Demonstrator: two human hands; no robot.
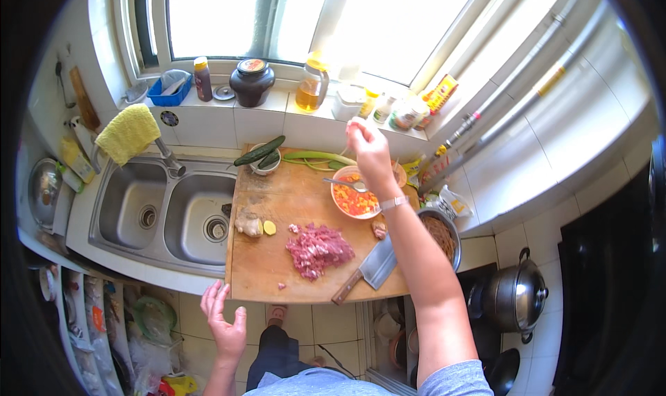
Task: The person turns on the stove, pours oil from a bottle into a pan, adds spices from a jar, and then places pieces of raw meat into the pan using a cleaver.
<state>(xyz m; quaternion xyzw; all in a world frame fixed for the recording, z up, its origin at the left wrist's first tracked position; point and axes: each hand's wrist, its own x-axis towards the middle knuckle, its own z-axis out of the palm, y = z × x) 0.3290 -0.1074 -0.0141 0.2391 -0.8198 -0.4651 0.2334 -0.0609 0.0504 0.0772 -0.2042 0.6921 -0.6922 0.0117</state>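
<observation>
My right hand (368, 145) is raised over the far side of the wooden cutting board (260, 271), in front of the jars on the windowsill. Its fingers are curled together; whether anything is pinched between them is unclear. Below it, a bowl of diced orange and red vegetables (349, 198) has a metal spoon (359, 186) in it. My left hand (226, 320) hovers empty before the board's near left edge, fingers spread. Chopped raw meat (318, 251) lies mid-board. A cleaver (380, 265) rests to its right, its wooden handle towards me. Ginger (251, 226) with a cut slice (269, 228) sits left.
Cucumbers (260, 152) lie across a small bowl, beside green stalks (317, 157). Left is a double steel sink (200, 216) with a faucet (171, 161). A dark jar (252, 83) and oil jug (311, 86) line the sill. Right are a metal bowl of brown strands (439, 234) and lidded pot (515, 297).
</observation>
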